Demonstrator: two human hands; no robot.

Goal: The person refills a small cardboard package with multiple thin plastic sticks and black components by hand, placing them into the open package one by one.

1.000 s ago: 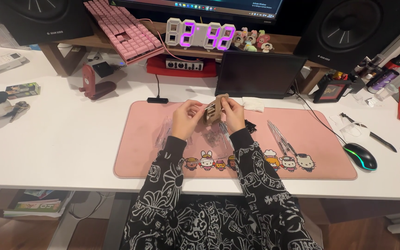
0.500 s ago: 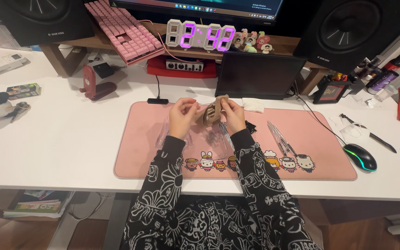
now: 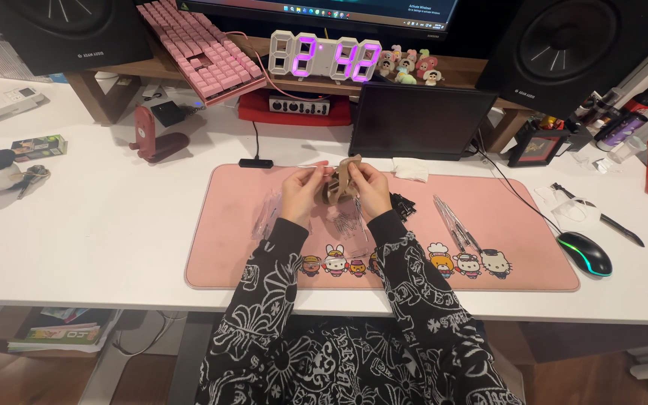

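Above the pink desk mat (image 3: 264,247): small tan piece (image 3: 341,180) pinched between left hand (image 3: 303,193) and right hand (image 3: 370,187), fingers closed on it. Probably light, thin, bendable; best gripped at edges.

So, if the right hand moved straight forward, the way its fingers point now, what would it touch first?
The right hand points up and left, away from the body, already touching the small tan object it holds with the left hand. Beyond it, probably the black hub or red box; depth is unclear.

Open pink mat (image 3: 234,247) left of hand (image 3: 303,196)
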